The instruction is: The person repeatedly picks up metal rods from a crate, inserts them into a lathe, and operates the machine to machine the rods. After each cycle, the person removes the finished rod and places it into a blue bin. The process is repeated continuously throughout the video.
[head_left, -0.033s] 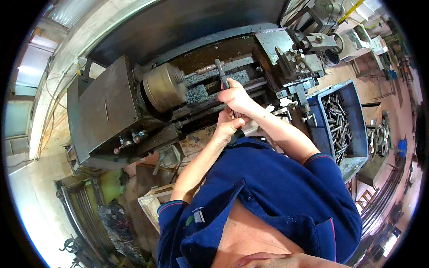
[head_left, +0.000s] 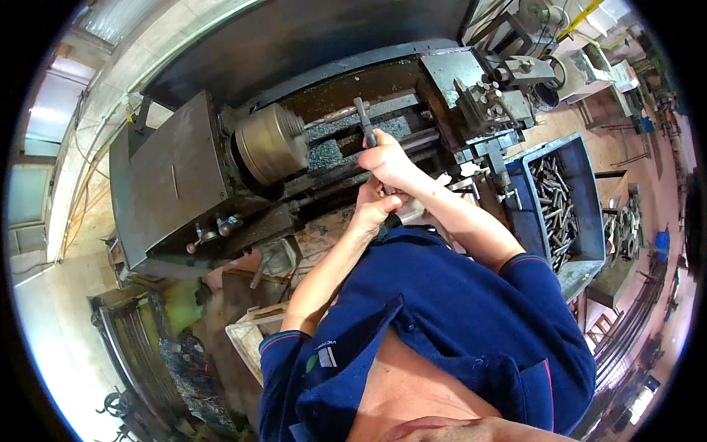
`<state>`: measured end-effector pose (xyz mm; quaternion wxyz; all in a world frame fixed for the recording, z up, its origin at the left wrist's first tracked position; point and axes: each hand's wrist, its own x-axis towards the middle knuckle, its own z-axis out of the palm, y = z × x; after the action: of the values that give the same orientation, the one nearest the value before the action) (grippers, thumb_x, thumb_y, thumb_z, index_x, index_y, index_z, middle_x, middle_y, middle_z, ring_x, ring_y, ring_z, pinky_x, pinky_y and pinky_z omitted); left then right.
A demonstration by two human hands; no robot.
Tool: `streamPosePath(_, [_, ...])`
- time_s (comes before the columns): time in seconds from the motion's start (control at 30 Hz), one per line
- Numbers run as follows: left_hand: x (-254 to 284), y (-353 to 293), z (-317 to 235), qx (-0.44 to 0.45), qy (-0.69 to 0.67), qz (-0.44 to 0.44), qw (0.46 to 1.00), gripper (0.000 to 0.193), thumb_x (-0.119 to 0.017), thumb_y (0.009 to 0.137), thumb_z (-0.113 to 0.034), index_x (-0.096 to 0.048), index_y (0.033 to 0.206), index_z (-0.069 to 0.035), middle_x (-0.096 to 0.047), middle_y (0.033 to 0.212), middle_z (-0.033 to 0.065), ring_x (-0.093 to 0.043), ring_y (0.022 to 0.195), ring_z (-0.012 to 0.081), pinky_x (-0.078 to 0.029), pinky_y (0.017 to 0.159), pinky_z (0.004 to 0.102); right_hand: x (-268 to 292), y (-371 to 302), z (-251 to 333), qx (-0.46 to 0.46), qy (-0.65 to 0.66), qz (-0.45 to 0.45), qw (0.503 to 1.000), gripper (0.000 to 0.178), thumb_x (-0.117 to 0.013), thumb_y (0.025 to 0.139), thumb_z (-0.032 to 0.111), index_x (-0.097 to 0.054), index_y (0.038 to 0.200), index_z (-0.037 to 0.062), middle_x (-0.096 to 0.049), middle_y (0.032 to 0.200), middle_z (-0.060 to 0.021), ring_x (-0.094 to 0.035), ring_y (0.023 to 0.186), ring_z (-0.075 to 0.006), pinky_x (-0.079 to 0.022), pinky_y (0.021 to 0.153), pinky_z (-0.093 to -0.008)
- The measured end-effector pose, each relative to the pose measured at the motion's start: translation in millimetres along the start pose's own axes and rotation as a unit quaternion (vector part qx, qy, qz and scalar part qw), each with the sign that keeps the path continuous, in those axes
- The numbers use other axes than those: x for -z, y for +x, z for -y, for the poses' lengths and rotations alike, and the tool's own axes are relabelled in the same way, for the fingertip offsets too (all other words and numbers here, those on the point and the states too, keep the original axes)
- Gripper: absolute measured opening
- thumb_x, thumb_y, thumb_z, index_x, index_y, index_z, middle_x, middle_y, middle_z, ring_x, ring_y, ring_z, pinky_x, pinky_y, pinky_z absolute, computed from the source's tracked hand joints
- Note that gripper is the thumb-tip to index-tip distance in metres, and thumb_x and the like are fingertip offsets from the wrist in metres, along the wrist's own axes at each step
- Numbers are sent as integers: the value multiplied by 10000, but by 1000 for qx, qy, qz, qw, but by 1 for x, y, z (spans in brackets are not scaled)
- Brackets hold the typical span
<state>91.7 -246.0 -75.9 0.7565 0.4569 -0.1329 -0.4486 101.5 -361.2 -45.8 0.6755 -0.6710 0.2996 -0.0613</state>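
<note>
Both of my hands are together in front of the lathe bed, on a dark metal rod with a thicker far end (head_left: 363, 118). My right hand (head_left: 386, 160) is closed round its middle, and the far end sticks out over the bed. Just below, my left hand (head_left: 377, 210) is closed at the near end, which the fingers mostly hide. The exact kind of piece cannot be made out. To the left of the hands is the lathe's round brass-coloured chuck (head_left: 266, 144); its front edge is blurred, as if turning.
Metal chips (head_left: 324, 155) lie on the lathe bed. The tool carriage (head_left: 486, 103) stands right of the hands. A blue crate (head_left: 591, 199) of dark metal pieces is at my right. Control levers (head_left: 210, 234) jut from the headstock (head_left: 166, 184). A wooden box (head_left: 247, 339) sits at lower left.
</note>
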Motion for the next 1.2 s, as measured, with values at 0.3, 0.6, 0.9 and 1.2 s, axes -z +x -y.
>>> streamPosePath(0.3, [3, 3, 3, -7, 8, 21, 1000, 464, -750, 628, -197, -524, 969, 22, -580, 790, 37, -570, 674, 116, -455, 551, 228, 2, 1, 2, -2, -16, 5, 1000, 237, -588, 600, 128, -493, 779, 6, -516, 675, -93, -510, 648, -186, -431, 587, -319])
streamPosePath(0.6, [7, 5, 1, 19, -6, 37, 999, 534, -750, 603, -73, -489, 1059, 27, -563, 943, 49, -558, 852, 139, -479, 711, 255, 0, -7, 16, -14, -16, 21, 1000, 230, -568, 600, 121, -497, 790, 12, -510, 675, -76, -495, 659, -179, -423, 601, -319])
streamPosePath(0.9, [10, -2, -13, -16, 47, 0, 999, 328, -720, 612, -59, -523, 867, 4, -551, 708, 20, -544, 618, 106, -431, 525, 223, -16, -2, 13, 21, -51, 25, 998, 255, -592, 587, 129, -474, 768, -6, -513, 693, -106, -493, 690, -182, -421, 624, -317])
streamPosePath(1.2, [18, 3, 2, 7, 47, 29, 998, 649, -789, 597, -269, -475, 1082, 26, -599, 846, 49, -602, 765, 149, -490, 602, 239, -5, -4, 12, 8, -46, 9, 999, 292, -598, 593, 118, -504, 818, -43, -563, 734, -166, -565, 739, -240, -451, 658, -331])
